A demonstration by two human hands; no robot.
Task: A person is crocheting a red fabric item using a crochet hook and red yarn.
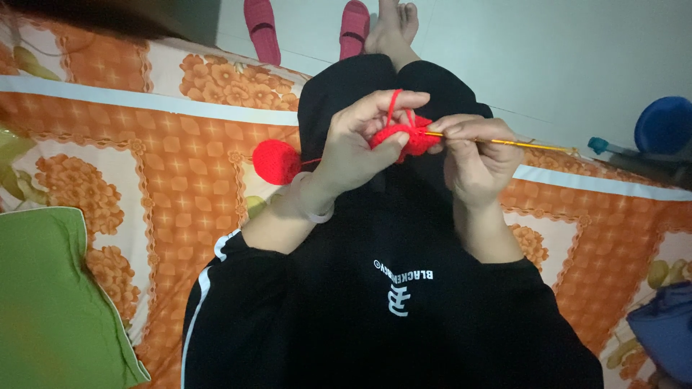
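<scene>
A wide orange floral bedspread (180,180) fills the scene, running left to right, with a white band along its far edge where it meets a pale floor (540,50). A person in black clothing sits in the middle of it, legs stretched away. A green cushion (50,295) lies at the near left, a blue cloth (667,328) at the near right, and a round blue object (663,124) at the far right edge. Two pink slippers (263,29) rest on the floor far away, beside a bare foot. Open bedspread lies on both sides of the lap.

Above the lap, the left hand (357,148) pinches a small red crochet piece (404,137) between thumb and curled fingers, yarn looped over the forefinger. The right hand (476,162), just right of it, has its fingers pressed around a thin golden crochet hook (504,142), whose tip enters the piece. A red yarn ball (276,161) lies left of the left wrist.
</scene>
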